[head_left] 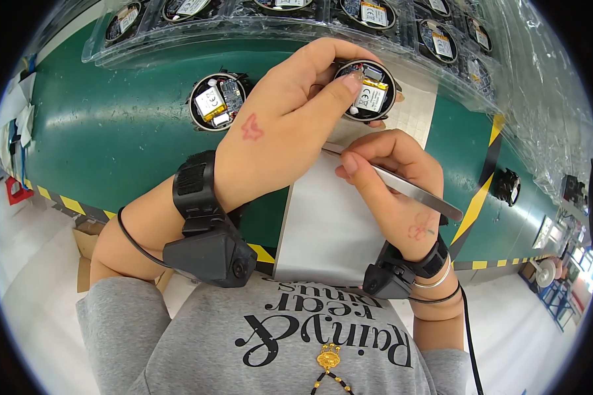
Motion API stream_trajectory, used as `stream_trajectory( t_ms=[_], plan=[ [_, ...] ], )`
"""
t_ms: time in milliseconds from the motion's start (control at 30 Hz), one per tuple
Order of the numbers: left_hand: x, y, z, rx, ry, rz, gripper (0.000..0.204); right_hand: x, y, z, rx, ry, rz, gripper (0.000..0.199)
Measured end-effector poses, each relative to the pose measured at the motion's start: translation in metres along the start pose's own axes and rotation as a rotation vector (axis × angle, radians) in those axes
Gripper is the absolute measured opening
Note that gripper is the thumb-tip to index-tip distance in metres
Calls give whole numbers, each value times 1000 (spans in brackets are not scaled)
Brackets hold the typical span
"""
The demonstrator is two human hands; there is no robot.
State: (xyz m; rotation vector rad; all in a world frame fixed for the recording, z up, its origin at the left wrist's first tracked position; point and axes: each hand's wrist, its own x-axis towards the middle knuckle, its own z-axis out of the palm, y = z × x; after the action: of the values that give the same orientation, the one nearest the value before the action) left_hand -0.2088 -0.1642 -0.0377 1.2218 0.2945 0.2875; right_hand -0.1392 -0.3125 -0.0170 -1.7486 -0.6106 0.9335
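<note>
My left hand (283, 125) is closed round the edge of a round black electronic device (373, 99), its thumb resting on the device's upper left part. The device's inside is exposed, with a white battery with yellow tape and part of a circuit board. In my right hand (402, 178), pinched between thumb and fingers, is a slim flat silver metal tool (422, 192). Its broad rounded end points toward my wrist, and its narrow end lies just below the device, apart from it. A second round device (216, 101) of the same kind lies left of my left hand.
Clear plastic trays (257, 31) with several similar devices span the back of the green table (112, 131). A grey metal plate (323, 230) lies in front of me. At the right sits a small black part (507, 187) near yellow-black edge tape (476, 207).
</note>
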Motion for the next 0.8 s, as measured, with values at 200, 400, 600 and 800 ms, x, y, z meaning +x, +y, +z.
stream_trajectory(
  t_ms=[200, 400, 600, 800],
  plan=[
    [0, 4, 5, -20, 2, -33, 23, -1, -3, -2, -34, 4, 22, 11],
    [-1, 8, 3, -3, -38, -83, 29, -11, 11, -16, 76, -48, -250, 10],
    [-5, 15, 4, 30, -41, -111, 32, -10, 6, -27, 365, 90, -503, 14],
    [-8, 17, 2, 146, -213, -134, 35, 4, 14, -33, 188, 226, -595, 19]
  ],
)
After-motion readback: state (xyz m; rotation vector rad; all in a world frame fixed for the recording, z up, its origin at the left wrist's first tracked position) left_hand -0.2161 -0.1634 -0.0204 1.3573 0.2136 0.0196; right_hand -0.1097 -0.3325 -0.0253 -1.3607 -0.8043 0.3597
